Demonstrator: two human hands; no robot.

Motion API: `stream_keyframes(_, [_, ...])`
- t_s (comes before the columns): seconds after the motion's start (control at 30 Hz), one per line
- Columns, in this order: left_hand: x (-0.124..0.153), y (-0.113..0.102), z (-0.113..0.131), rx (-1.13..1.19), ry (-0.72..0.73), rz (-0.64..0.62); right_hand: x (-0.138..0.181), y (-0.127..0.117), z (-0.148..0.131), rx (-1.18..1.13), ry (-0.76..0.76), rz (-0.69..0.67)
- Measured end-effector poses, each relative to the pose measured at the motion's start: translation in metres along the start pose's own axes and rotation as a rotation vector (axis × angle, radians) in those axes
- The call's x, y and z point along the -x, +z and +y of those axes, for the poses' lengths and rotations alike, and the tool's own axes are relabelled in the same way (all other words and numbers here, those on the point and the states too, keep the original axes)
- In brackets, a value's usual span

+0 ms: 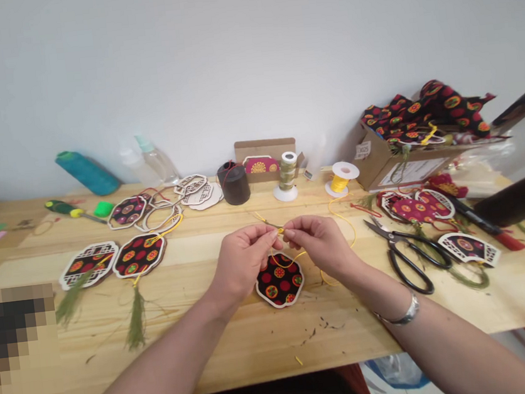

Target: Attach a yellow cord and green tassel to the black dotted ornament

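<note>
My left hand (245,256) and my right hand (317,238) meet at the middle of the table, each pinching a yellow cord (300,254) between thumb and fingertips. A small loop or knot of the cord shows between the two pinches. Just below my hands lies a flower-shaped ornament (280,280) with a pale rim and dark cloth patterned in red, yellow and green; my left fingers cover part of its edge. From my right hand the cord trails over the table to a white spool of yellow cord (339,180).
Black-handled scissors (409,262) lie to the right, near a cardboard box (401,168) of patterned cloth. Tasselled ornaments (139,255) and a screwdriver (69,209) are on the left. A black thread spool (234,184) and a green-gold thread cone (287,174) stand at the back.
</note>
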State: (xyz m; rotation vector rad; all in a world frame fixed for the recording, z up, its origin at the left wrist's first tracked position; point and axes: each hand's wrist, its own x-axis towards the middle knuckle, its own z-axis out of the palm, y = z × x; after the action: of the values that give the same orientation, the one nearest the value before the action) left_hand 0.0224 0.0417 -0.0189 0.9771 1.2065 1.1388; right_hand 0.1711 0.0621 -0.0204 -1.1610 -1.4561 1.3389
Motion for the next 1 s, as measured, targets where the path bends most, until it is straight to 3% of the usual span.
stream_keyframes(0.37, [0.0039,0.0000,0.0059,-0.171,0.020,0.059,0.0042,0.0036,-0.0016,0.178,-0.131,0.155])
stream_keyframes(0.67, [0.0068,0.0013,0.0073,-0.278,0.134,0.063,0.0042,0.0028,0.0000,0.249,-0.186,0.151])
stream_keyframes(1.0, [0.0068,0.0014,0.0094,-0.316,0.150,0.062,0.0046,0.0024,0.0009,0.263,-0.204,0.154])
